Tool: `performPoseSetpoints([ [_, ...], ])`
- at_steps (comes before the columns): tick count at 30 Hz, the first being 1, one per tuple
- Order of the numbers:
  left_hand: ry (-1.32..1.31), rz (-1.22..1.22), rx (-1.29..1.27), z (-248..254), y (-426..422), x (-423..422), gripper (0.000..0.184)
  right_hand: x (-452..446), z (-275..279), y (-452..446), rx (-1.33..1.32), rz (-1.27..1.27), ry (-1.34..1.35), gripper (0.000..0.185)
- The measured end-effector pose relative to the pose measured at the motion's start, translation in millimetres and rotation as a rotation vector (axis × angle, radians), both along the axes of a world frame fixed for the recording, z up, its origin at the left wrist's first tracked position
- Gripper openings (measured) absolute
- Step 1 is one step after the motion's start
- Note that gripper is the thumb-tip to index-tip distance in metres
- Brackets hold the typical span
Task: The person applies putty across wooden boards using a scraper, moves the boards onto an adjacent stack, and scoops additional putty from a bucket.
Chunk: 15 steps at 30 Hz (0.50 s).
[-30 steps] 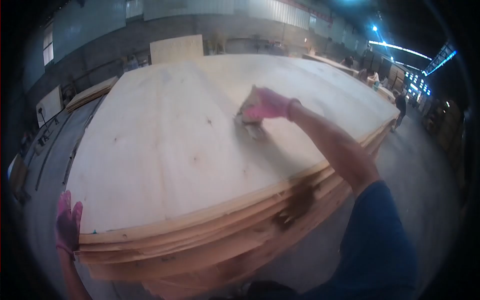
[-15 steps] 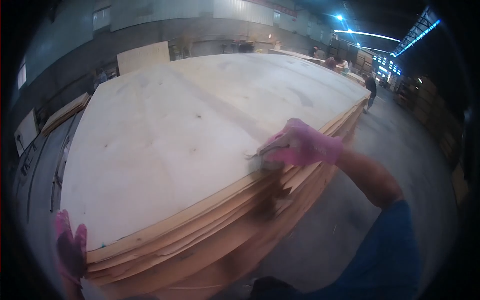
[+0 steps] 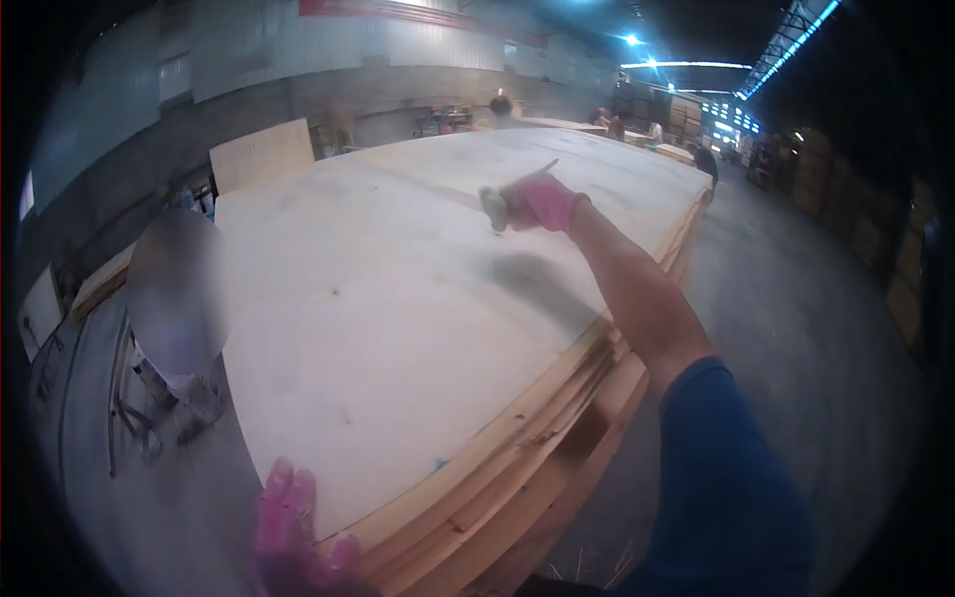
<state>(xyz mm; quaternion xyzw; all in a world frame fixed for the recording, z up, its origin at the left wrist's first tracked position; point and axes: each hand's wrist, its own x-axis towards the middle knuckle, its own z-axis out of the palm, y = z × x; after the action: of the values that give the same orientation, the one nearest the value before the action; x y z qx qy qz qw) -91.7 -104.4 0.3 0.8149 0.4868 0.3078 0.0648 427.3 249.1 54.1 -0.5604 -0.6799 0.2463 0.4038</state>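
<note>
A wide pale plywood sheet (image 3: 398,318) lies on top of a stack of wooden sheets whose layered edges (image 3: 497,478) show along the near right side. My right hand (image 3: 547,202), in a pink glove, is above the middle of the sheet. Its fingers are closed round a scraper-like tool (image 3: 543,169); a blurred greyish lump (image 3: 493,208) shows at the fingers' front. A shadow falls on the sheet below. My left hand (image 3: 290,527), in a pink glove smeared with pale stuff, rests with fingers apart at the near left corner.
A blurred person (image 3: 179,298) is close to the stack's left side. Beyond the far end are more people (image 3: 500,104). An upright board (image 3: 263,154) stands at the back left, sheets (image 3: 99,284) lie at the left, and grey floor (image 3: 796,348) runs along the right.
My right hand has moved from the near edge out over the sheet, the tool turning upward. The view has shifted, and my left hand appears further right. A person has come into view at the left.
</note>
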Motion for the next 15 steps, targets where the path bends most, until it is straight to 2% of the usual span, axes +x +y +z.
performPoseSetpoints([
  [1, -0.039, 0.000, 0.001, -3.9, 1.4, -2.4, 0.059, -12.1, 8.5, -3.7, -0.153, -0.168, -0.169, 0.022],
  [2, -0.078, -0.046, 0.140, -18.4, 9.5, -7.0, 0.059, -26.0, 18.4, -9.1, -0.330, -0.303, -0.348, 0.019],
  [4, -0.123, -0.146, 0.429, -50.8, 33.1, -20.4, 0.058, -41.3, 28.7, 3.3, -0.166, -0.133, -0.837, 0.018],
  [6, -0.136, -0.039, 0.388, -41.4, 32.7, -12.4, 0.051, -49.8, 18.7, 10.6, -0.110, -0.042, -0.853, 0.023],
  [7, -0.155, 0.007, 0.364, -36.5, 30.5, -6.6, 0.047, -52.1, 13.3, 5.0, -0.147, -0.048, -0.644, 0.030],
  [8, -0.156, -0.007, 0.256, -30.6, 28.4, -8.7, 0.053, -55.1, 11.8, 3.7, -0.178, -0.057, -0.442, 0.038],
  [10, -0.156, -0.049, 0.042, -21.1, 20.3, -19.0, 0.067, -49.0, -21.3, 28.1, 0.001, 0.120, -0.448, 0.046],
  [13, -0.205, -0.133, 0.057, -27.2, 20.9, -28.5, 0.075, -184.0, 13.1, -48.2, -0.086, 0.074, -0.384, 0.040],
  [14, -0.260, -0.232, 0.072, -28.7, 24.6, -36.4, 0.077, -219.2, 20.2, -53.4, 0.010, 0.166, -0.488, 0.017],
  [15, -0.315, -0.331, 0.084, -30.9, 28.0, -46.5, 0.078, -253.9, 25.7, -57.5, -0.024, 0.063, -0.500, 0.023],
])
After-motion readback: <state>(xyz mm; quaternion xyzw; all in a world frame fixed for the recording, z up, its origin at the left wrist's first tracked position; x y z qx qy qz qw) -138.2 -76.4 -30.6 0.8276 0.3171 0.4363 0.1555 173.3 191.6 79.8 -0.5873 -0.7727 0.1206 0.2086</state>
